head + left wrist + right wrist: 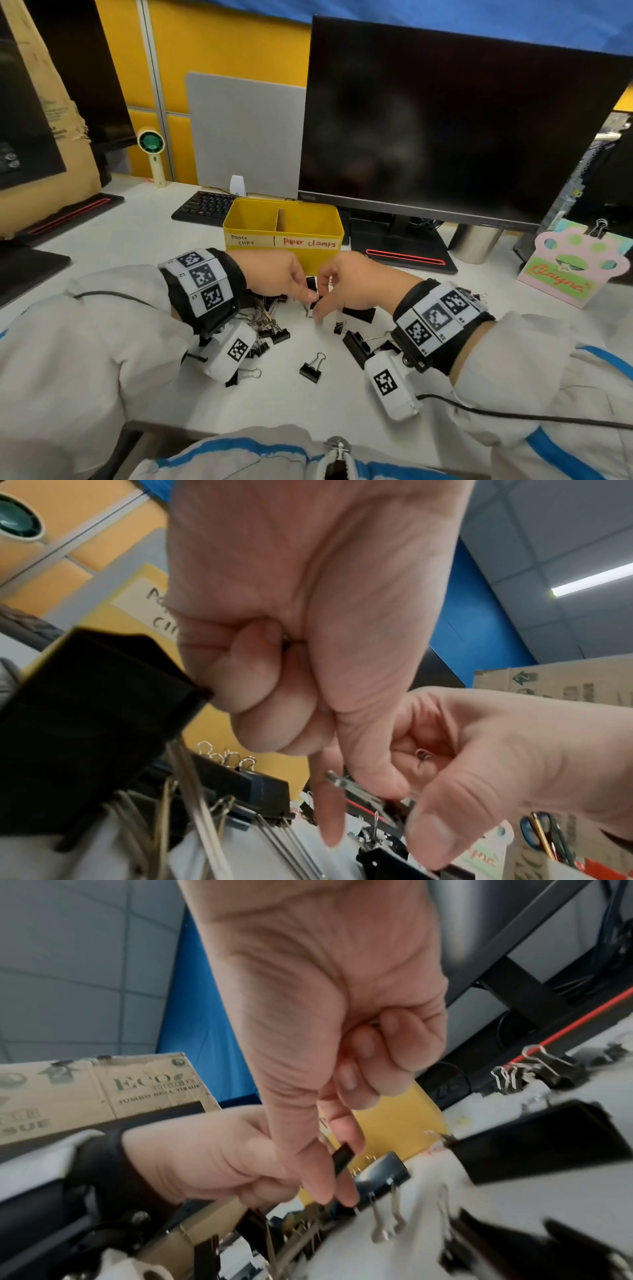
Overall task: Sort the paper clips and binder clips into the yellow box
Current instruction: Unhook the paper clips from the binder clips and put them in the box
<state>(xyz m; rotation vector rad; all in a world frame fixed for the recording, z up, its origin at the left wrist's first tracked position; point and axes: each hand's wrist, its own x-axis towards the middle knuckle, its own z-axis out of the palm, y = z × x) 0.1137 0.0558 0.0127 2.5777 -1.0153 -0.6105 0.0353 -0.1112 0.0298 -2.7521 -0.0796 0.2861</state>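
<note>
Here the left hand [279, 274] and right hand [346, 284], each grip curled, pinch one small binder clip [312, 286] together just short of the yellow box [284, 233], where it could spring loose onto the tabletop [144, 233].

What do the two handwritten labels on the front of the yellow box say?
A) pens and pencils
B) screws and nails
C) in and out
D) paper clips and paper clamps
D: the yellow box has "paper clips" written on its left label and "paper clamps" in red on its right.
</note>
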